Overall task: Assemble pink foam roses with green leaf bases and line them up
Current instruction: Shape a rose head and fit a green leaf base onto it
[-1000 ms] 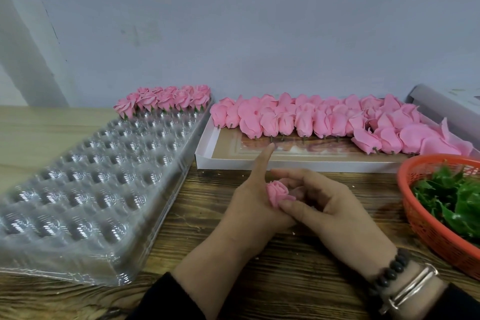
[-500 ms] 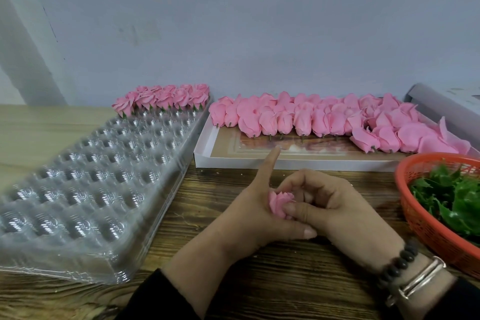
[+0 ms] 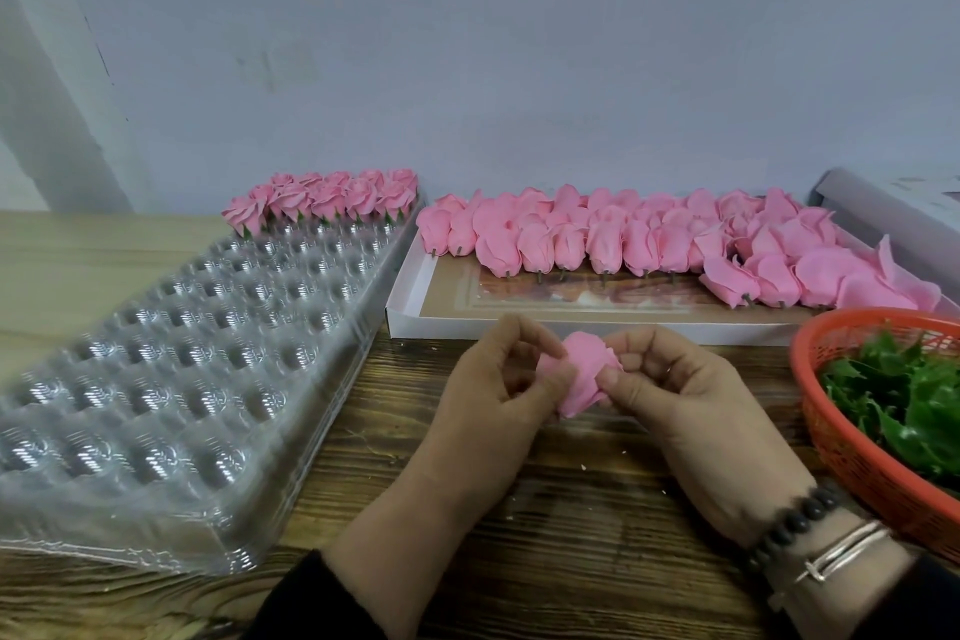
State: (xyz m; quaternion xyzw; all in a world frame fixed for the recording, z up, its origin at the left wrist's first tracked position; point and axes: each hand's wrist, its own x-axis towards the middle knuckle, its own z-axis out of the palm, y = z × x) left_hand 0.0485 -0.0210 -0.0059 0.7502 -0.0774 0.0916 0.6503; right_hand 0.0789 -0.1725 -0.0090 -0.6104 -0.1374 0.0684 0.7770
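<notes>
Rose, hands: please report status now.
Left hand and right hand both pinch one rose above table. Leaves wait in basket. Nothing blocks.

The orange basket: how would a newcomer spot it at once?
Start at the white tray of pink rosebuds along the wall, then look to its right end. The orange basket sits just in front, the only mesh container, heaped with green leaf bases.

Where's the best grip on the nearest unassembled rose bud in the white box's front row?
Probably pinch the pink bud across its rounded body, coming from above. It lies flat in the white box, its thin stem pointing toward the person, with neighbours crowding both sides.
</notes>
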